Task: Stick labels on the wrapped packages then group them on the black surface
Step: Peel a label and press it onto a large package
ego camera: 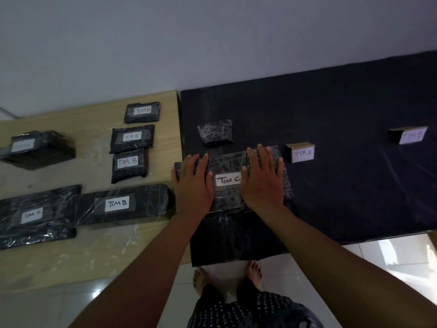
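A person's left hand (192, 183) and right hand (262, 179) lie flat, fingers straight, on a large wrapped package (228, 195) at the centre of the frame, at the left edge of the black surface (331, 185). The hands press either side of a white label (227, 179) reading "TIM C"; the right thumb covers the label's right end.

The package's long axis appears to run left to right across the frame, its left end poking past the left hand towards the seam with the wooden desk (94, 252). The lettering reads upright to the wearer. Below it, a dark film-covered sheet (236, 237) reaches the near edge.

The wrap looks glossy and creased, so the likely trouble is a label that lifts at a corner if the pressing stops short of its edges, or a package that slides on the dark cloth under uneven pressure. A grouping error is also possible: the folded card marked "TIM A" (302, 153) stands just right of the right hand, and a "TIM C" parcel left beside it would sit in the wrong group.

Above the hands lies a small unlabelled package (215, 132). A second card (412, 136) stands at far right, its lettering too blurred to read. At left, several labelled packages wait on the desk, among them a long one marked "TIM B" (123, 204).
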